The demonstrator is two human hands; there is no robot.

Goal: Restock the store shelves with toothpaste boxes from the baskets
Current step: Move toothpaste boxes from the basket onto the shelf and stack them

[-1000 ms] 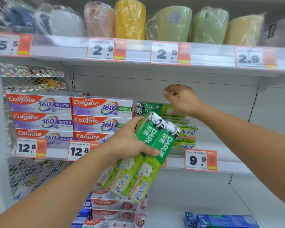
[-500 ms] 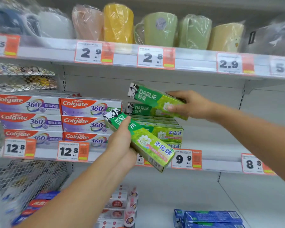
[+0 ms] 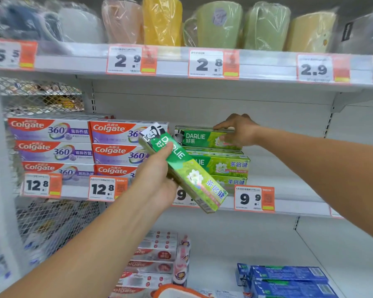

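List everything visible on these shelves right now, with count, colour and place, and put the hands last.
Green Darlie toothpaste box in hand: one, tilted, in front of the middle shelf.
Stacked green Darlie boxes: three layers showing, middle shelf centre.
Top green Darlie box on the stack: one, lying flat.
White, red and purple Colgate 360 boxes: six fronts visible, middle shelf left.
Plastic-wrapped cups: several, pink, yellow, green, cream, top shelf.
Orange and white price tags: along both shelf edges.
Blue boxes: stacked, bottom shelf right.
Red and white boxes: stacked, bottom shelf centre.
Left hand: grips the tilted box.
Right hand: holds the top stacked box's right end.
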